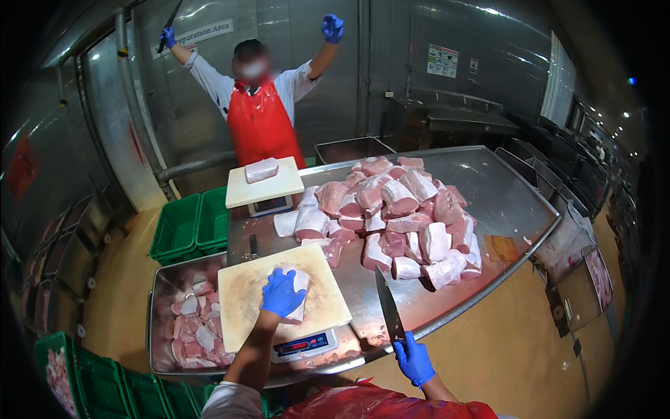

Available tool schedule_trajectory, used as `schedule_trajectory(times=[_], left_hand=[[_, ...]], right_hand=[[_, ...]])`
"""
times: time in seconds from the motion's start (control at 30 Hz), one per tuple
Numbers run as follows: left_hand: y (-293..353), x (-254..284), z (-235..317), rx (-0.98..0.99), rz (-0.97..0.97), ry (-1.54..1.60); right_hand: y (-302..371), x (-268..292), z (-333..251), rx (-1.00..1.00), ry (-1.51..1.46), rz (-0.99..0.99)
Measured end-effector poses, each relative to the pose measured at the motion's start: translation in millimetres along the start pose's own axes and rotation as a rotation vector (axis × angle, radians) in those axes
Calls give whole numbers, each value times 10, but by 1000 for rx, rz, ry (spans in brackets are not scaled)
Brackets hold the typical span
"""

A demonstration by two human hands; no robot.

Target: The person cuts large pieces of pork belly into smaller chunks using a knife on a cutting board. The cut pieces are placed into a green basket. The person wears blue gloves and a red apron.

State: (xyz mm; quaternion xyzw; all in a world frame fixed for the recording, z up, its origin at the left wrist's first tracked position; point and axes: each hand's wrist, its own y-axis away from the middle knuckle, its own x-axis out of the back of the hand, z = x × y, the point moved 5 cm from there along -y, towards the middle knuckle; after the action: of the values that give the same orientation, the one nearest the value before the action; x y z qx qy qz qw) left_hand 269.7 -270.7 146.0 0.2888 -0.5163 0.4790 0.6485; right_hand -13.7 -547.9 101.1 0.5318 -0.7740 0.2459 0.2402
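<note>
My left hand point(282, 295), in a blue glove, lies over a pale pink piece of meat point(301, 281) and grips it against a worn cream cutting board point(241, 293). Part of the meat is hidden under the fingers. The board rests on a digital scale point(307, 345) with a lit red display. In my right hand point(416, 361), also blue-gloved, is the handle of a large knife point(388, 304). Its broad dark blade points away from me, above the steel table point(481, 181) and apart from the meat. Beyond the blade tip is a big pile of meat pieces point(398, 209).
Across the table a co-worker point(262, 119) in a red apron raises both arms, one hand with a knife. Before them, another board point(244, 188) on a scale bears one piece. A steel tub point(157, 328) of cut meat and green crates point(178, 227) stand left.
</note>
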Motion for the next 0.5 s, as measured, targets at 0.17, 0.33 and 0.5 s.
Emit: schedule_trajectory(times=[0.17,0.33,0.5], left_hand=[[-128,-59,7,25,-14,-17],[-168,-47,-24,44,-67,20],[-31,24,-120,53,-56,33]], right_hand=[[154,32,106,-32,23,61],[310,22,96,-133,-22,95],[262,-165,45,-97,18,62]])
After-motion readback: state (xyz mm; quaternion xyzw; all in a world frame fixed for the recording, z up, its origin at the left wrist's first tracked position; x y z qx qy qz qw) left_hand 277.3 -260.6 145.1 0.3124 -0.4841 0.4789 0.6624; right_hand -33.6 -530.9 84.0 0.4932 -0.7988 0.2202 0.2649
